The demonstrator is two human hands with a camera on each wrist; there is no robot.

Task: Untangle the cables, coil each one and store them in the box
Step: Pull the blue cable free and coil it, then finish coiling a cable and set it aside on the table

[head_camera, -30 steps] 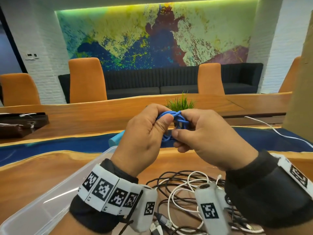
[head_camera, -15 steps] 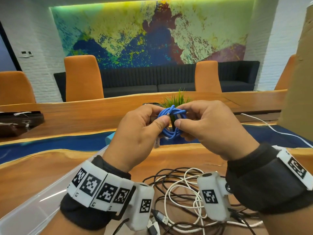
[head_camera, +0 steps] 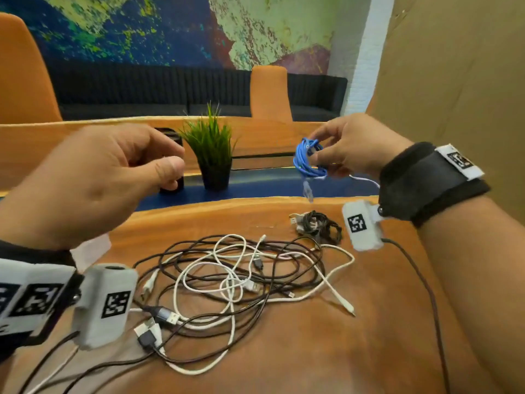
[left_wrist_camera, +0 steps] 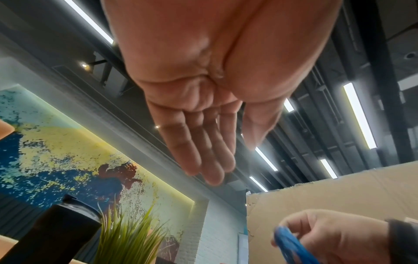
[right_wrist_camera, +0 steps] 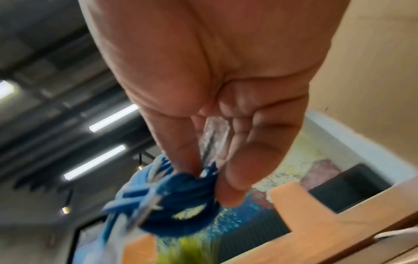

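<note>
My right hand (head_camera: 329,155) pinches a coiled blue cable (head_camera: 308,162) in the air at the upper right; a clear plug (head_camera: 308,191) dangles below the coil. The right wrist view shows the same blue cable (right_wrist_camera: 178,201) gripped between thumb and fingers, with the clear plug (right_wrist_camera: 211,141) lying against the palm. My left hand (head_camera: 159,163) hovers at the left holding nothing, its fingers straight in the left wrist view (left_wrist_camera: 203,157). A tangle of black and white cables (head_camera: 235,282) lies on the wooden table (head_camera: 326,351). A small coiled black cable (head_camera: 318,224) lies beyond it.
A potted green plant (head_camera: 211,155) and a black cylinder (head_camera: 172,183) stand at the table's far side between my hands. A tall cardboard wall (head_camera: 454,81) rises on the right. A corner of a clear plastic box (head_camera: 91,250) shows under my left wrist.
My left hand has let go of the blue coil and moved left. My right hand carried the coil to the right. The view has dropped toward the table.
</note>
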